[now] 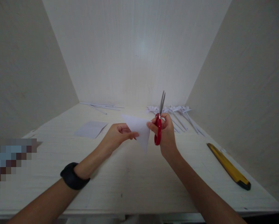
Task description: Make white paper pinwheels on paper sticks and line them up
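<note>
Paper (139, 127) up off the table (130, 183), slung between 2 hands, 1 point hanging down! Left hand (119, 133) pinches its left edge, thumb in front; right hand (167, 133) pinches the upper right corner and grips the scissors (159, 121) too. Those sit just right of the sheet, right hand nearer, long axis almost upright, blades aimed up, clear of the paper.
</note>
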The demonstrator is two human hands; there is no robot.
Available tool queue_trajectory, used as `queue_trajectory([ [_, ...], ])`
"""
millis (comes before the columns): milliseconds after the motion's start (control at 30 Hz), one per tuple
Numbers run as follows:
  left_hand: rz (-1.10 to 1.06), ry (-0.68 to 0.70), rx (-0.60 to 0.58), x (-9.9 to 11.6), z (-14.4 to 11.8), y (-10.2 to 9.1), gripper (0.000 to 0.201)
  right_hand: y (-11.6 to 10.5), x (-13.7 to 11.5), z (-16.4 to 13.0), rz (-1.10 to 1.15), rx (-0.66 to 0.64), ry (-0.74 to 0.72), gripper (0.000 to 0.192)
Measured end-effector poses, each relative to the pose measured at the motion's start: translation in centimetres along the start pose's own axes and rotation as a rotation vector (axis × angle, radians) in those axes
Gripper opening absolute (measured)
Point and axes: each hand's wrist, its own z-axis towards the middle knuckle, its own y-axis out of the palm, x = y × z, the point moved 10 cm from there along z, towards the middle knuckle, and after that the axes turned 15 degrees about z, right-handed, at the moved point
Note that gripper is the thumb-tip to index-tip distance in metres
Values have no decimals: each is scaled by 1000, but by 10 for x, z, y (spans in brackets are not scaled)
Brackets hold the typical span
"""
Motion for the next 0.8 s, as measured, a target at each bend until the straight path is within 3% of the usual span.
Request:
queue_trajectory([
  [333, 155, 26, 154, 7, -1, -10, 16, -3, 5, 3, 19, 4, 19, 38],
  [500, 41, 49, -22, 4, 0, 11, 13, -8, 6, 2, 55, 46, 34, 37],
  [633, 129, 29, -2, 1, -1, 8, 15, -7, 5, 2, 58, 40, 41, 36],
  [700, 63, 34, -31, 1, -2, 11, 10, -5, 4, 2, 61, 30, 39, 36],
  [800, -79, 44, -129, 1, -2, 22, 27, -5, 3, 2, 71, 27, 37, 34],
])
